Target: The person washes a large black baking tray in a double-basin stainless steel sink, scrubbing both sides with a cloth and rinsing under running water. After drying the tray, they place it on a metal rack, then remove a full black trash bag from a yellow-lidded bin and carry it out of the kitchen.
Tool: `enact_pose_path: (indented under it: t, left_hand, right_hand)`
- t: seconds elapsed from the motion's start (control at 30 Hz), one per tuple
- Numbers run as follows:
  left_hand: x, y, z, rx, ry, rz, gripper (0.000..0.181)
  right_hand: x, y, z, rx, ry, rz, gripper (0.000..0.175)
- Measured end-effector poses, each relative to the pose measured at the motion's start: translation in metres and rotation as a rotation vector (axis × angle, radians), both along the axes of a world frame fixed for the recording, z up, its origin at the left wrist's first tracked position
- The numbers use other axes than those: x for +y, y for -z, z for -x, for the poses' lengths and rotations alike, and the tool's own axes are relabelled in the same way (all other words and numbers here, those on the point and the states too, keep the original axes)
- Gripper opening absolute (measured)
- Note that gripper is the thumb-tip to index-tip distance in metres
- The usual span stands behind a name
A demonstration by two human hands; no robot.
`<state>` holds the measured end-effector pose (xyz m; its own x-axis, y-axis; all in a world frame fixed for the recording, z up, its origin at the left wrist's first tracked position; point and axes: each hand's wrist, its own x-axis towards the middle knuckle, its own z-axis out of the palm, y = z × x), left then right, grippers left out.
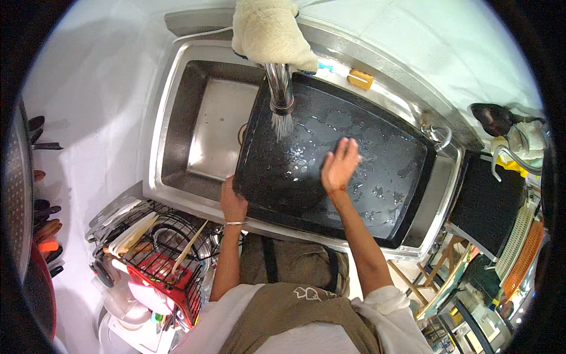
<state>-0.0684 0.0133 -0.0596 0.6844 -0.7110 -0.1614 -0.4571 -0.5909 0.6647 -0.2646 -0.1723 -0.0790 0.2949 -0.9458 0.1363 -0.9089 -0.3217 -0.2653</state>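
Note:
A large black rectangular tray [305, 190] lies across the stainless steel sink [223, 132]. Water runs from the chrome faucet [280, 90] onto its left part, and droplets and foam spots cover its surface. My left hand [233, 201] grips the tray's near left corner; the fingertips are partly hidden. Over the middle of the tray is my right hand [341, 164], flat and slightly blurred, fingers extended, holding nothing. A cream cloth [272, 33] is wrapped around the upper part of the faucet.
A yellow sponge [360, 79] sits on the sink's back ledge. At lower left stands a black wire rack [190, 274] with utensils and containers. Utensils hang along the left wall. A black panel [486, 199] and plastic baskets [524, 252] are at the right.

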Motion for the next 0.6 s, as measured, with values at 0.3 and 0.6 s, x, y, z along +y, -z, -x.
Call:
enact_pose_path:
  t: [0.3,0.6]
  left_hand:
    - [-0.005,0.002,-0.003,0.076,-0.101,-0.12,0.037]
    - [-0.001,0.0,0.002,-0.131,0.023,-0.005,0.029]
  right_hand:
    - [0.109,-0.007,-0.091,-0.01,-0.792,-0.213,0.053]
    - [0.008,-0.004,0.025,0.071,-0.006,0.022,0.052]
